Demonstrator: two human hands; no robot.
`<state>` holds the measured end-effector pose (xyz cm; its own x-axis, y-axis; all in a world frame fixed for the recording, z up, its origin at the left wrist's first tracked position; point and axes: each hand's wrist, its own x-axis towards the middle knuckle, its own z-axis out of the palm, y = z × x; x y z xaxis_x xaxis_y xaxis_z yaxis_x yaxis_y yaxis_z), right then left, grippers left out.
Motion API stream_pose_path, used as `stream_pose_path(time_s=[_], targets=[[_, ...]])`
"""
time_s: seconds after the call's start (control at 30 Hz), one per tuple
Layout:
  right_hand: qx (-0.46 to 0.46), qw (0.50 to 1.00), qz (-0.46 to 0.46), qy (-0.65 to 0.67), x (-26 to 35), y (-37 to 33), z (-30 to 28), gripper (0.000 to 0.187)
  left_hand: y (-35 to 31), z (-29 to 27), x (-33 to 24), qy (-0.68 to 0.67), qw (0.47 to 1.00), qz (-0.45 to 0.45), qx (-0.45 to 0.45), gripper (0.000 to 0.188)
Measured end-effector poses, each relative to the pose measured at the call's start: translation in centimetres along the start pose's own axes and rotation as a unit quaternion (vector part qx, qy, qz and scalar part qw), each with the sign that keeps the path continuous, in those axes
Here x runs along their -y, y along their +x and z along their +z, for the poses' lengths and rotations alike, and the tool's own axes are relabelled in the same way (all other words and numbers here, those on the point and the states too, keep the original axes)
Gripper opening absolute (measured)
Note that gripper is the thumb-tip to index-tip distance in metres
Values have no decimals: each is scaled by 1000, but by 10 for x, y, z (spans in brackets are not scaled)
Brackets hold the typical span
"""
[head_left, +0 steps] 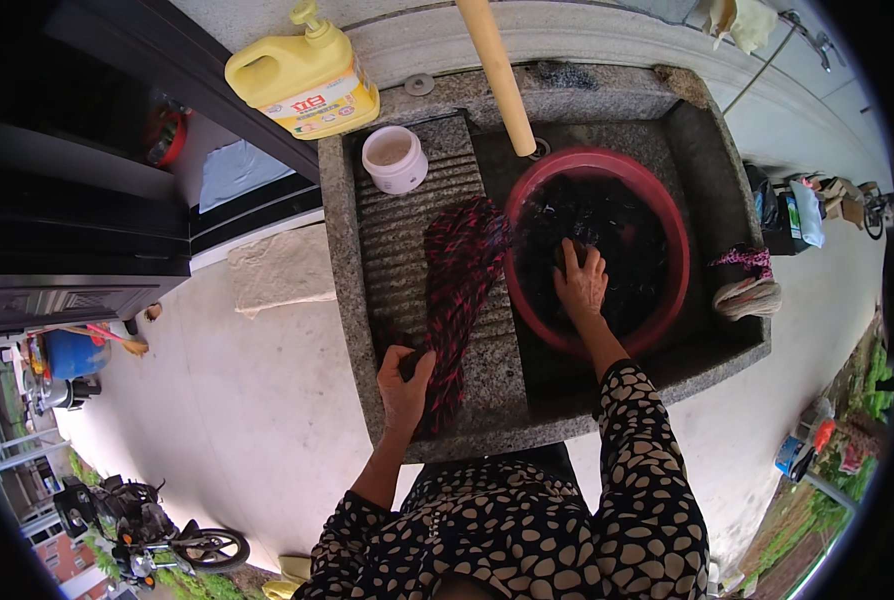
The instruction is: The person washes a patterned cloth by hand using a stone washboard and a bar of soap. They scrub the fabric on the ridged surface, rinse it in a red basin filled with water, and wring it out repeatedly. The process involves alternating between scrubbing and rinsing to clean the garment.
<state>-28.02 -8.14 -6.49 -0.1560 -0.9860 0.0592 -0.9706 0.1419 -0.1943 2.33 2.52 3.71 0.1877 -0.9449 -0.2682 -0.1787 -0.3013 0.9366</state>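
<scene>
A dark cloth with a red pattern (459, 290) lies lengthwise over the ridged stone washboard (392, 255), its upper right end touching the red basin's rim. At its lower left, my left hand (404, 390) is closed, pinching a dark bit of fabric between thumb and fingers. My right hand (581, 283) is over the red plastic basin (675, 235), at the dark water (622, 215). Its fingers are curled round a small brownish thing, mostly hidden, whose kind I cannot make out. Dark, wet-looking material shows in the water.
The stone sink (742, 215) surrounds the basin. A white tub (395, 160) stands on the washboard's far end, near a yellow pump jug (307, 85). A pale pole (497, 75) slants down behind the basin. Cloths (747, 285) hang over the right rim.
</scene>
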Motion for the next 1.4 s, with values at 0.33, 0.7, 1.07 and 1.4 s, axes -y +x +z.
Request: stream_pose_path(time_s=[0.33, 0.7, 1.07, 1.4], targets=[[128, 743, 118, 646, -12, 19, 20, 45, 58, 64, -28, 356, 904, 214, 97, 25], [16, 889, -422, 177, 142, 14, -52, 46, -57, -3, -11, 301, 908, 230, 177, 11], [82, 830, -523, 175, 158, -20, -71, 47, -56, 2, -1, 307, 899, 295, 100, 29], [-141, 972, 12, 187, 95, 76, -5, 50, -52, -14, -29, 104, 985, 137, 33, 27]])
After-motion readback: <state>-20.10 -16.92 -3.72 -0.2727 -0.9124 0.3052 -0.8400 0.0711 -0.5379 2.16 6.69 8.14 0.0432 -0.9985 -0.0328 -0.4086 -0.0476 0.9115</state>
